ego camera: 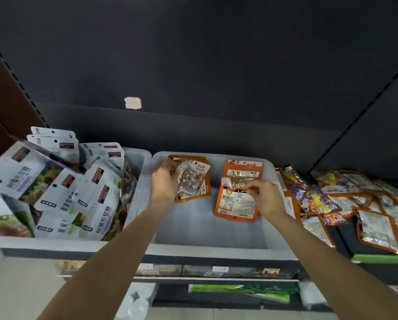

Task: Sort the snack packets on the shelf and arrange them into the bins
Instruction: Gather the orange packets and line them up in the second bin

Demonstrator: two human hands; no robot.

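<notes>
Two pale grey bins stand side by side on the shelf. The middle bin (207, 241) holds a few orange-edged snack packets at its back. My left hand (164, 184) grips a clear-fronted orange packet (193, 179) at the bin's back left. My right hand (266, 199) pinches the top of another orange packet (236, 204), which lies label side up over a third orange packet (243, 168). The left bin (136, 162) is packed with white pouches (61, 188).
A loose heap of orange and purple snack packets (345, 199) lies on the dark shelf to the right of the bins. A green price rail (381, 258) edges that shelf. Lower shelves with more goods show below.
</notes>
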